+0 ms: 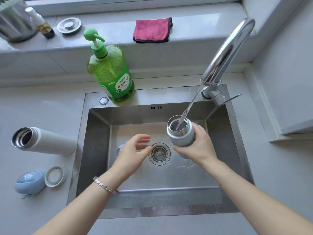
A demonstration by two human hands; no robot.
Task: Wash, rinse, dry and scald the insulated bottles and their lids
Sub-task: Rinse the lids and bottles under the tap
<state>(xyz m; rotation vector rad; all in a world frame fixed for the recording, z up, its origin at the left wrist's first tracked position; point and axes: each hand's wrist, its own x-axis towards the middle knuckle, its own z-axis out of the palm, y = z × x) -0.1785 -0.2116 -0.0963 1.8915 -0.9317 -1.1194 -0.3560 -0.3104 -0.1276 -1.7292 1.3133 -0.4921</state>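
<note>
My right hand (199, 148) grips a small light-blue insulated bottle (181, 132) upright over the sink, its open steel mouth under the running stream from the faucet (227, 53). My left hand (133, 153) hovers over the sink floor beside the drain (159, 153), fingers loosely curled, holding nothing. A small lid (119, 149) lies in the sink, mostly hidden behind that hand. A tall white insulated bottle (44, 141) stands open on the counter to the left. A blue lid (29, 182) and a clear ring-shaped lid part (55, 176) lie in front of it.
A green dish-soap pump bottle (110, 72) stands on the sink's (94, 150) back rim. A pink cloth (152, 30), a metal sink stopper (69, 25), a small dark bottle (42, 24) and a metal container (13, 21) sit on the window ledge. A wall corner rises at the right.
</note>
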